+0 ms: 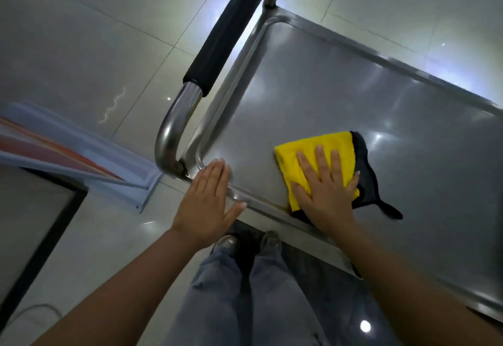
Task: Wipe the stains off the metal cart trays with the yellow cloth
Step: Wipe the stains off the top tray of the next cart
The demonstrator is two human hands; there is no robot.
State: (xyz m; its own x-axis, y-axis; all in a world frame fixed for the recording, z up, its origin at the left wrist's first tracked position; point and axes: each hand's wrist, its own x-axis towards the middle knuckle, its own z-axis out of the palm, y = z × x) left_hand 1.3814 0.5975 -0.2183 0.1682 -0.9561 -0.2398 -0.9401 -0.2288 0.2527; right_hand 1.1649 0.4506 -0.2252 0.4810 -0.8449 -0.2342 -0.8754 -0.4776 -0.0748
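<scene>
Cloth sits folded on the top tray, at its near edge, closer to the handle end than to mid-tray. Right hand lies flat on it, fingers straight and spread, pressing, not gripping. Left hand is flat too, fingers straight and together, resting on the tray's near corner rim by the handle; it holds nothing and likely steadies the cart.

Brownish mark shows on the near rim just left of the cloth. To do the wipe well: keep the palm load even, run overlapping passes parallel to the near edge, push the cloth's edge into the rim channel where grime collects. The black flap trails off to the right; tuck it under so it doesn't drag.
</scene>
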